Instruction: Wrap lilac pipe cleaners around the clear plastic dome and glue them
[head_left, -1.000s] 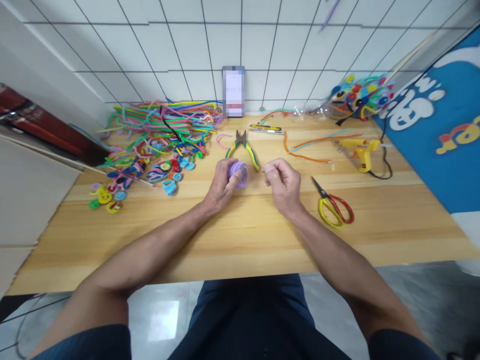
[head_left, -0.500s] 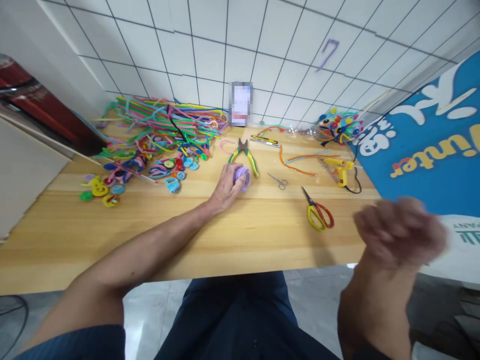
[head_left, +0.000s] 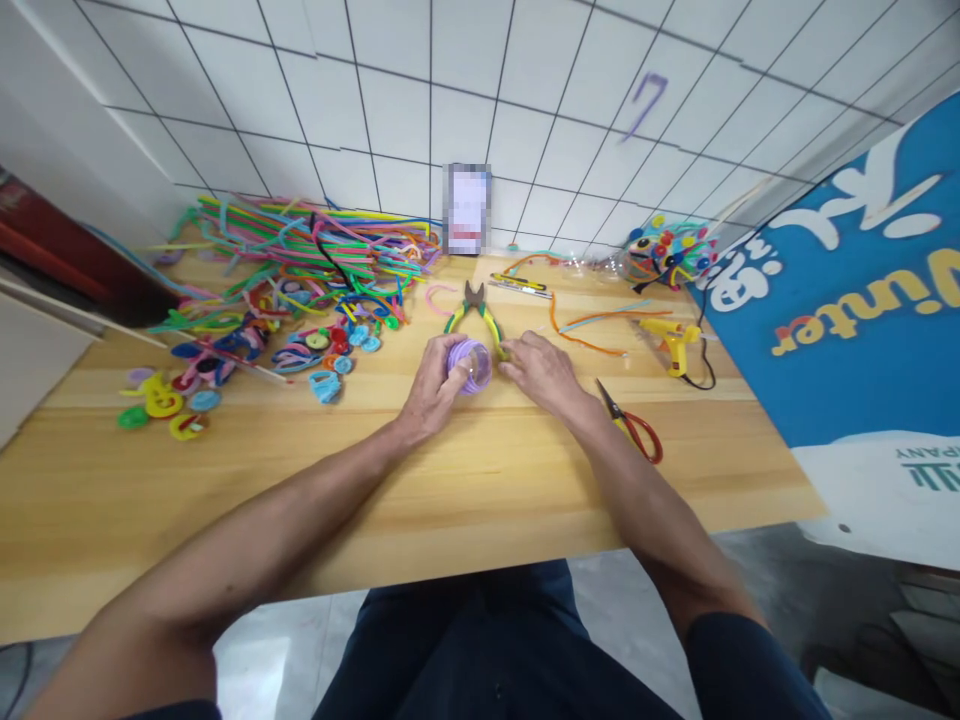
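Note:
My left hand (head_left: 433, 392) is wrapped round a purple coiled, cup-like piece (head_left: 477, 368), its thumb over the open end that faces me. Just right of that piece, my right hand (head_left: 546, 372) has its fingers drawn together. Its fingertips lie at the end of one handle of the green-and-yellow pliers (head_left: 491, 325); whether it grips anything is hidden. The pliers lie with their jaws away from me. Red-and-yellow scissors (head_left: 643, 437) rest beside my right forearm, which partly covers them.
Colourful pipe cleaners (head_left: 300, 240) and small twisted shapes (head_left: 326, 385) spread over the left side. A phone (head_left: 466, 210) leans on the tiled wall. A utility knife (head_left: 519, 283), orange stems (head_left: 589, 345) and a yellow glue gun (head_left: 676, 345) lie to the right, by a blue poster (head_left: 862, 300).
My right hand has swung in from the far right, down to the table beside the purple piece. My left hand keeps its hold. The small grey scissors are now hidden, and the view has shifted slightly.

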